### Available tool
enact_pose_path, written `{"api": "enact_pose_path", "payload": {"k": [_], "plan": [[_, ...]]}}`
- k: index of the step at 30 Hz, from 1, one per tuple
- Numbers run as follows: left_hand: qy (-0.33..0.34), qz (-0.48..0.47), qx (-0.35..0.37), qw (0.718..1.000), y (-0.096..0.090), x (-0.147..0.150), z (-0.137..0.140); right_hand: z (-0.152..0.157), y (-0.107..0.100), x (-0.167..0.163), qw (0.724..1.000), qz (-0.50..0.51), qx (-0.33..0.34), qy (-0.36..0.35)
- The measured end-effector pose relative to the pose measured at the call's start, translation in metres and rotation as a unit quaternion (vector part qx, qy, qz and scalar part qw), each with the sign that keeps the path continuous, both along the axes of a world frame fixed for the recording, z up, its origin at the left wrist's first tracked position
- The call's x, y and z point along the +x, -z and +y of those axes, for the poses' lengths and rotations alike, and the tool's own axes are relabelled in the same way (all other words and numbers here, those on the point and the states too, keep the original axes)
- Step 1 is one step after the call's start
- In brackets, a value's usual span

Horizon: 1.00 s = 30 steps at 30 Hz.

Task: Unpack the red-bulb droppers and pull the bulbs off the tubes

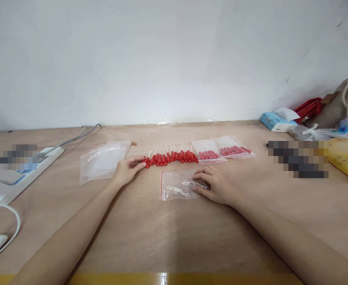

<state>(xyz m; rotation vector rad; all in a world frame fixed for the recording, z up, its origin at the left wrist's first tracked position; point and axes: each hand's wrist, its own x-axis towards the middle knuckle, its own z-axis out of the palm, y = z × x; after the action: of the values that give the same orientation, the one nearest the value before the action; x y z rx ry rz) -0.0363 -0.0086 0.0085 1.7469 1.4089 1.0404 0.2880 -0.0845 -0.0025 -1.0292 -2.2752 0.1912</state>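
Thin pale sticks with red bulbous ends (170,157) lie side by side in a row, red ends toward me. At the row's left end, the thumb and fingers of my left hand (129,171) close on the red end of the outermost stick. My right hand (215,185) rests over the right part of a flat clear zip bag (175,186), its fingers curved and apart. That bag has a red line along its left edge. Right of the row lie filled zip bags of red-ended sticks, one nearer (209,152) and one farther right (234,147).
More clear bags (102,160) lie flat at the left. Beyond them is a white power strip (38,170) with cables. A blue tissue pack (279,119), a yellow package (347,156) and a pixelated dark object (298,160) are on the right. A wall stands behind the table.
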Motion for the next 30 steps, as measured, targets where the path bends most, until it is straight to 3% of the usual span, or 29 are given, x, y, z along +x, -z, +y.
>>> {"api": "enact_pose_path", "payload": {"k": [9, 17, 25, 30], "plan": [[0.003, -0.009, 0.007, 1.0, 0.003, 0.0, 0.0, -0.001, 0.0, 0.0, 1.0, -0.004, -0.002, 0.002], [-0.026, 0.027, 0.092, 0.995, 0.002, 0.01, -0.003, 0.0, 0.0, 0.001, 1.0, -0.003, -0.006, 0.001], [-0.001, 0.037, 0.076, 0.996, 0.013, 0.005, 0.004, 0.0, 0.002, 0.001, 1.0, -0.007, -0.007, 0.006], [0.005, 0.109, 0.119, 0.987, 0.01, 0.005, 0.005, 0.001, 0.001, 0.001, 1.0, 0.0, 0.001, -0.001]]}}
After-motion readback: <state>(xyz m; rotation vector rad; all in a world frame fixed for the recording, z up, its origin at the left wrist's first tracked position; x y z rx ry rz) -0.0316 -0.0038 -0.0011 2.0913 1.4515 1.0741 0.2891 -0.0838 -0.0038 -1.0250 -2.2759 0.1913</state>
